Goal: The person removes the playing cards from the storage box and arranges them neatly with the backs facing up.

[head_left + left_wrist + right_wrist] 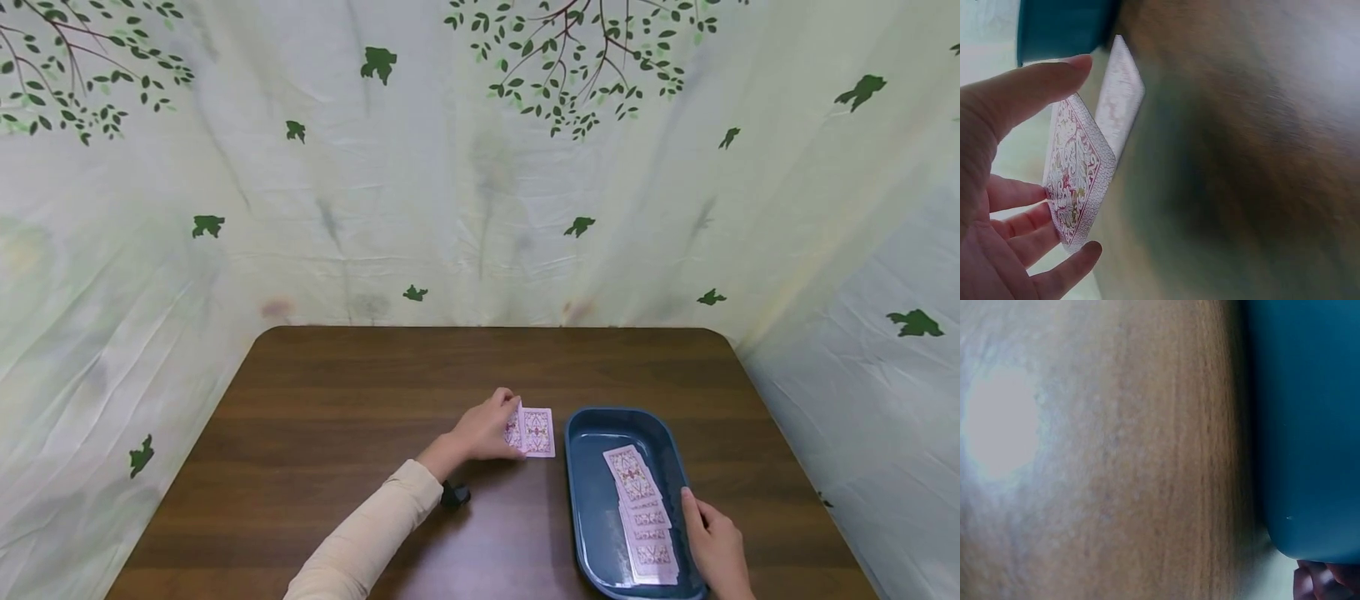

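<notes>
And in the deep blue, round-cornered rectangular tray (592, 500), overlapping white cards with ornate reddish backs (643, 518) run in a loose column, patterned sides up, along its right-hand part. The tray sits on the dark brown wood-grain table (360, 400), and the right hand (716, 542) grips its right side, thumb at the rim. Over to the left hand (487, 429), outside the tray: thumb and fingertips pinch one tilted, matching card (1079, 175) by its edges, a second patterned card (538, 432) showing just beside it.
</notes>
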Motion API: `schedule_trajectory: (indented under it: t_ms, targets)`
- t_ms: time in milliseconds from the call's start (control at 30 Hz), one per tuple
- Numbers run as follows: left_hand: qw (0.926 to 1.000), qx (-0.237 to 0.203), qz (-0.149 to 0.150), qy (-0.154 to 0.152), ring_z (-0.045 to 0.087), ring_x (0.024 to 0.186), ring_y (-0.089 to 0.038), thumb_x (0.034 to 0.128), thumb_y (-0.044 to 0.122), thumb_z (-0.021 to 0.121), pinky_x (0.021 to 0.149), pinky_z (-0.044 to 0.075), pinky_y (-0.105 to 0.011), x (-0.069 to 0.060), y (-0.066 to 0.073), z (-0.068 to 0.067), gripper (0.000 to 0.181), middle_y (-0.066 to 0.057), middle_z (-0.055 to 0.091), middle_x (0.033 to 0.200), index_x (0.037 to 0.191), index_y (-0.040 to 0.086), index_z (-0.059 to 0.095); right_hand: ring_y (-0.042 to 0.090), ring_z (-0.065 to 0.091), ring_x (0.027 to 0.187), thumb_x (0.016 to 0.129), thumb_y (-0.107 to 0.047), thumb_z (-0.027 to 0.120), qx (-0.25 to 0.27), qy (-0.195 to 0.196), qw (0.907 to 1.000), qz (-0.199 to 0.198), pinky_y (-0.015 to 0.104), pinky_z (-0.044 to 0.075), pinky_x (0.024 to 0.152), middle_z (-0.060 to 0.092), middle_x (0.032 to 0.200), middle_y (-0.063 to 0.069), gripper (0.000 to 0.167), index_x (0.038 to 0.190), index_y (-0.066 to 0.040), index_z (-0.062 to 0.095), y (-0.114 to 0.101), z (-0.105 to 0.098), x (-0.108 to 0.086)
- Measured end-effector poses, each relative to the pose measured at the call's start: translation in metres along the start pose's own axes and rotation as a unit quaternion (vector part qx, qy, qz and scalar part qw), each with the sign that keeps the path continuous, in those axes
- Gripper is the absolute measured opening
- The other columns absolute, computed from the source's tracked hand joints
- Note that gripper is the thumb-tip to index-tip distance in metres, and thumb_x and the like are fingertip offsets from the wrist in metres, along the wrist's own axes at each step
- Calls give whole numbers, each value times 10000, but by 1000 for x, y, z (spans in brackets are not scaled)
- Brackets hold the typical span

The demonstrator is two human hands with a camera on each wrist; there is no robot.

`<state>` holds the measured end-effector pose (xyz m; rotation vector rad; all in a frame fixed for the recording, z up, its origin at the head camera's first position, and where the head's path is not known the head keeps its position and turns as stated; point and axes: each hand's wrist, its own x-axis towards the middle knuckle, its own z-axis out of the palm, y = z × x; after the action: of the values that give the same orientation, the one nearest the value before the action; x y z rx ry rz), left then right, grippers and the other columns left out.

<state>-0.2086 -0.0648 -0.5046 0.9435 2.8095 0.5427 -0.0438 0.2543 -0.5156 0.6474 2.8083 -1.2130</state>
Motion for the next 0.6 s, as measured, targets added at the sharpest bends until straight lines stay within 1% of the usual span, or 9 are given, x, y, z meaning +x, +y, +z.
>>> schedule_trajectory:
  t_ms: [100, 200, 367, 600]
  targets:
    - [10000, 75, -40, -7, 508, 1015, -201, 657, 452, 785, 785, 452, -320, -3, -3, 2, 924, -111, 387, 1270, 1353, -20, 402, 481, 500, 1021, 960, -492, 299, -10, -24, 10000, 32, 573, 393, 799, 524, 1143, 328, 691, 1186, 120, 527, 1, 1, 0]
    - [9998, 191, -57, -43, 508, 1029, -208, 654, 453, 789, 787, 456, -325, -5, -7, 3, 918, -116, 399, 1264, 1341, -29, 416, 484, 493, 1031, 957, -505, 289, -21, -76, 9999, 84, 578, 388, 809, 516, 1155, 330, 713, 1201, 127, 510, 2, 1, 0]
    - [9991, 362, -60, -219, 489, 1088, -238, 652, 455, 794, 843, 443, -347, -4, -12, 3, 902, -141, 417, 1276, 1322, -33, 438, 491, 476, 1053, 955, -516, 276, -47, -172, 9997, 169, 587, 376, 831, 490, 1184, 336, 734, 1229, 133, 481, 1, 0, 0]
    - [9984, 410, -144, -355, 484, 1104, -264, 639, 431, 811, 854, 437, -367, -3, -22, 5, 875, -150, 422, 1282, 1300, -27, 466, 487, 487, 1040, 964, -485, 294, -36, -75, 10000, 52, 583, 380, 825, 507, 1168, 330, 696, 1208, 132, 502, 0, 0, -1]
